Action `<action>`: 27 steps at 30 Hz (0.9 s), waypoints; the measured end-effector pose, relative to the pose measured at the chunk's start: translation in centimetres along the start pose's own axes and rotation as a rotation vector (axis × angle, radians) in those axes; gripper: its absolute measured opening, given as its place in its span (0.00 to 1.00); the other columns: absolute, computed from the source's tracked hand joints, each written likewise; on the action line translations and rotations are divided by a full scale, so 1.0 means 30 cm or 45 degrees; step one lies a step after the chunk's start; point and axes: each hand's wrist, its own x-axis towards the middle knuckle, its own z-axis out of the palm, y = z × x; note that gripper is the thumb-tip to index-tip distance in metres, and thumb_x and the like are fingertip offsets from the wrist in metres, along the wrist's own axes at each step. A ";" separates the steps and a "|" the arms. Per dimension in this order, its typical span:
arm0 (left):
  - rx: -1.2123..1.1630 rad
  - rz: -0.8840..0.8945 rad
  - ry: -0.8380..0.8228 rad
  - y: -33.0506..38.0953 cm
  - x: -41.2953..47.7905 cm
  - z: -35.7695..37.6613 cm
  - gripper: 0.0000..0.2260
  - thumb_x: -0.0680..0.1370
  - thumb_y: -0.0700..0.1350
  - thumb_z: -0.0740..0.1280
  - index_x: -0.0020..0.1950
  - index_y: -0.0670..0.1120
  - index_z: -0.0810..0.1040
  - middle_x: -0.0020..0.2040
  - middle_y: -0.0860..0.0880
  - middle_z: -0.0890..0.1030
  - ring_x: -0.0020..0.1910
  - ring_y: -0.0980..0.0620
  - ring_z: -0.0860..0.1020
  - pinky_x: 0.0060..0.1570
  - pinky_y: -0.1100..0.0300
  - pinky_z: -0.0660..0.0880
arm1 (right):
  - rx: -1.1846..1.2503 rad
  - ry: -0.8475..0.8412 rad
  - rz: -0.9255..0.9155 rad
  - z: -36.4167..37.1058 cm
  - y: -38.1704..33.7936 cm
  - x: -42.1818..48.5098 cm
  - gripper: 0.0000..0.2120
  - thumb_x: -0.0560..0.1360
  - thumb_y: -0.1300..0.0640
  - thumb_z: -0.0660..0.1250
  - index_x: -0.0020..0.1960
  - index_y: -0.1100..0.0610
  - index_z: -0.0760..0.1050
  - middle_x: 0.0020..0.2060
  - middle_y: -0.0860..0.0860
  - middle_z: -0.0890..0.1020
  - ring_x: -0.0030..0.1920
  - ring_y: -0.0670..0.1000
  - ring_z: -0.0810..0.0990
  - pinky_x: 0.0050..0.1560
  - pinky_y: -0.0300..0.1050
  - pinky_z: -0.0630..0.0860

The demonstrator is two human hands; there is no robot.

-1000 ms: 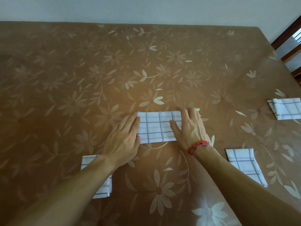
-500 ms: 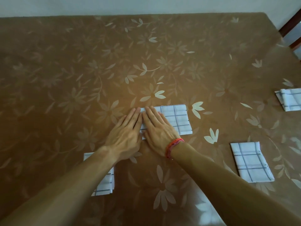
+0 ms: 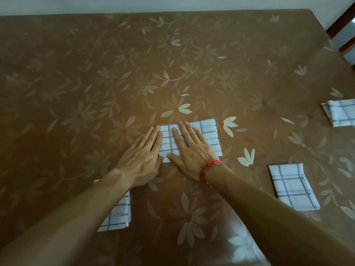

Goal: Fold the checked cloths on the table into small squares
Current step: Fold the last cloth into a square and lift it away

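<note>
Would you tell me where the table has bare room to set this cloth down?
Bare: the far half of the table beyond the middle cloth, and the left stretch beyond the near-left cloth. Crowded: the right side, holding the near-right cloth and right-edge cloth.

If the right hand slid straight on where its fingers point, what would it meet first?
Nothing, it seems. The right hand lies flat on the middle cloth, fingers pointing away from the person; beyond the cloth's far edge only bare table shows.

Home dining room, by the floral-clothed table (image 3: pixel 80 77)
</note>
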 end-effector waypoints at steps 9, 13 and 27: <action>-0.025 -0.036 -0.056 0.006 -0.001 -0.014 0.31 0.78 0.56 0.37 0.77 0.43 0.34 0.77 0.46 0.31 0.75 0.53 0.30 0.75 0.56 0.35 | -0.028 -0.033 0.178 -0.024 0.205 -0.103 0.38 0.78 0.34 0.38 0.78 0.57 0.34 0.77 0.52 0.36 0.76 0.49 0.32 0.76 0.51 0.36; -0.052 -0.061 -0.074 0.017 -0.001 -0.026 0.29 0.83 0.51 0.47 0.78 0.42 0.35 0.77 0.47 0.32 0.75 0.53 0.30 0.76 0.55 0.37 | -0.027 -0.049 0.199 -0.034 0.220 -0.116 0.38 0.78 0.34 0.36 0.78 0.58 0.34 0.77 0.51 0.35 0.75 0.48 0.31 0.76 0.50 0.35; -0.323 -0.036 0.228 0.108 0.002 -0.059 0.24 0.75 0.39 0.59 0.72 0.38 0.66 0.74 0.43 0.63 0.73 0.45 0.62 0.67 0.47 0.70 | 0.120 -0.005 0.207 -0.055 0.208 -0.107 0.39 0.79 0.35 0.47 0.79 0.58 0.40 0.78 0.52 0.42 0.78 0.50 0.38 0.77 0.50 0.38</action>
